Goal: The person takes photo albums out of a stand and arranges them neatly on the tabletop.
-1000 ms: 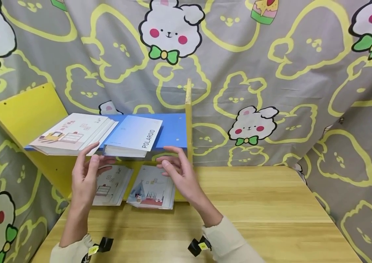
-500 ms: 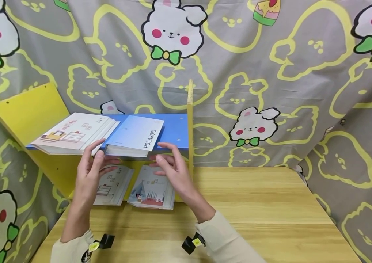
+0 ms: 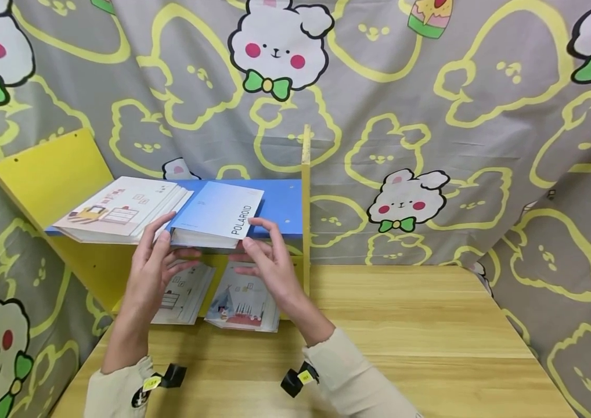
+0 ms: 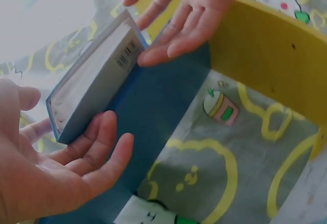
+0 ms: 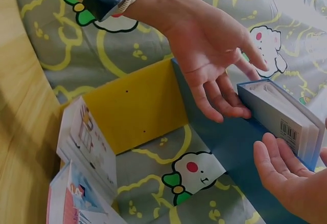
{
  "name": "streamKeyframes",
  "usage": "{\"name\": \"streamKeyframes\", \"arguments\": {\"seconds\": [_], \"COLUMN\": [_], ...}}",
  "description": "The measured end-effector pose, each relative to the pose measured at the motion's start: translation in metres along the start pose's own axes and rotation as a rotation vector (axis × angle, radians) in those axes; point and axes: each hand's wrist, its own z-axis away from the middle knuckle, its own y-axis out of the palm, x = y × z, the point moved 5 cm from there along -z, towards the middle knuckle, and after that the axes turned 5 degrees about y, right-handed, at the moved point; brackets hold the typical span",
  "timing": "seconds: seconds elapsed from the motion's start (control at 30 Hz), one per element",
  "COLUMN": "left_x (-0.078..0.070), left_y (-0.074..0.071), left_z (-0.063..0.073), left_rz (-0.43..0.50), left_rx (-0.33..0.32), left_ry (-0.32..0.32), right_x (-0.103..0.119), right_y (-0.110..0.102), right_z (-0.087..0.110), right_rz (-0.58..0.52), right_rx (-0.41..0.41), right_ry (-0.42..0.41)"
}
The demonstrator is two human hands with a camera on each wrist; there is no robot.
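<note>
A blue-and-white photo album [image 3: 217,212] marked POLAROID lies on the upper blue shelf [image 3: 282,212], its page end facing me and overhanging the front edge. At its left front corner is my left hand [image 3: 144,273], fingertips against or close to the cover, thumb apart. My right hand [image 3: 274,270] is at the other front corner, fingertips at the album. In the left wrist view, relaxed fingers lie along both ends of the album [image 4: 94,83]; neither hand visibly wraps it. The right wrist view shows a barcode on the album [image 5: 271,114] near the right fingers.
Left of it on the shelf are white illustrated albums [image 3: 112,209]. Two more, a left album [image 3: 183,296] and a tent-picture album [image 3: 240,302], stand below. Yellow side panels, left [image 3: 55,180] and right [image 3: 306,174], frame the shelf on a wooden table [image 3: 389,325].
My right hand has moved left to the album's right corner. My left hand has come slightly right and up to its left corner. The album stays in place on the shelf.
</note>
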Motion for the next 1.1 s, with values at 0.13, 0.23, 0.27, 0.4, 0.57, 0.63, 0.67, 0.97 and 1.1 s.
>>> {"name": "streamKeyframes", "arguments": {"seconds": [0.13, 0.23, 0.27, 0.4, 0.57, 0.63, 0.67, 0.97, 1.1], "left_x": [0.002, 0.002, 0.002, 0.002, 0.002, 0.002, 0.001, -0.003, -0.003], "left_y": [0.001, 0.001, 0.001, 0.0, 0.002, 0.003, 0.003, 0.005, 0.006], "left_z": [-0.004, -0.006, -0.006, -0.009, -0.011, -0.013, -0.013, -0.015, -0.013], "left_rz": [0.044, 0.059, 0.062, 0.061, 0.027, 0.007, -0.002, 0.015, 0.013], "left_rx": [0.048, 0.067, 0.069, 0.077, 0.134, 0.159, 0.168, 0.129, 0.116], "left_ry": [-0.062, -0.078, -0.078, -0.07, -0.094, -0.109, -0.115, -0.134, -0.132], "right_x": [0.001, 0.002, 0.002, 0.002, 0.002, 0.002, 0.002, 0.001, 0.002], "right_y": [0.002, 0.003, 0.004, 0.007, 0.01, 0.01, 0.011, 0.01, 0.01], "right_z": [-0.003, -0.006, -0.006, -0.009, -0.011, -0.011, -0.011, -0.011, -0.009], "right_rz": [-0.035, -0.073, -0.085, -0.125, -0.154, -0.153, -0.152, -0.15, -0.156], "right_rx": [0.007, 0.006, 0.006, 0.009, 0.016, 0.014, 0.013, -0.01, -0.044], "right_ry": [0.012, 0.02, 0.023, 0.028, 0.05, 0.056, 0.057, 0.055, 0.041]}}
